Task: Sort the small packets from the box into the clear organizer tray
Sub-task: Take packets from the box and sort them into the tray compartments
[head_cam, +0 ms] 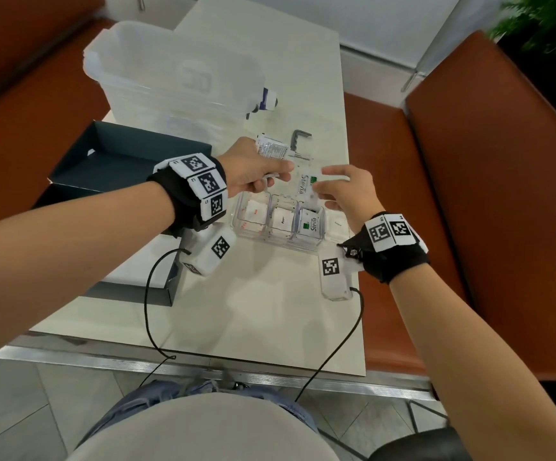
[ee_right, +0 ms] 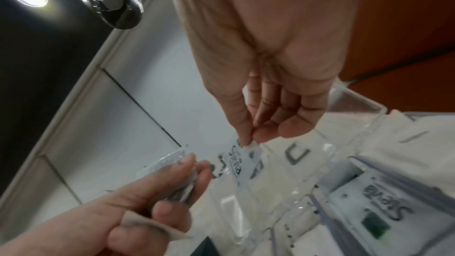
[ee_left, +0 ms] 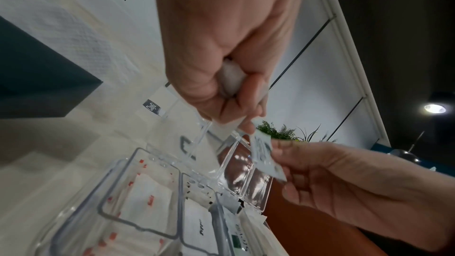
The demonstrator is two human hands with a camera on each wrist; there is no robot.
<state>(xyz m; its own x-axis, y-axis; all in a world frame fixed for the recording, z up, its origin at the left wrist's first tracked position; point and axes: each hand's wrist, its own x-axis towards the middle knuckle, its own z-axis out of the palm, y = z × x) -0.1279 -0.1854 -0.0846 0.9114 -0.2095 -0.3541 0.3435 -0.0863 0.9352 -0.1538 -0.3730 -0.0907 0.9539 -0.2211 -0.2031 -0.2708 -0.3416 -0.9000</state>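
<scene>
1. Head view: pinched at its upper corner by the right hand (head_cam: pixel 346 191), a Stevia packet (head_cam: pixel 304 184) hangs over the clear organizer tray (head_cam: pixel 306 247), long axis running roughly away from the person. Left hand (head_cam: pixel 253 171) has a narrow, curled grip on a small stack of packets (head_cam: pixel 271 149) w/ fine print, fanned out past the knuckles. Key relation: the Stevia compartment (head_cam: pixel 310 224) lies just below and nearer the person than the held packet, third from the left in the near row, so the right hand is the closer one for the drop. Dark box (head_cam: pixel 130 161) sits well to the left on the desk (head_cam: pixel 270 311).

2. Left wrist view: left hand's fingers (ee_left: pixel 243 104) are curled round thin white paper sachets (edges blurred). Tray lid is hard, glossy plastic, standing open; red-printed packets fill the left-most compartment.

3. Right wrist view: thumb and forefinger (ee_right: pixel 246 129) nip the packet's top edge; the rest dangles flat and limp (paper, matte, rectangular). Below right, a like packet w/ a green square lies in its compartment. Prob. next: lower it in lengthwise alongside that one.
</scene>
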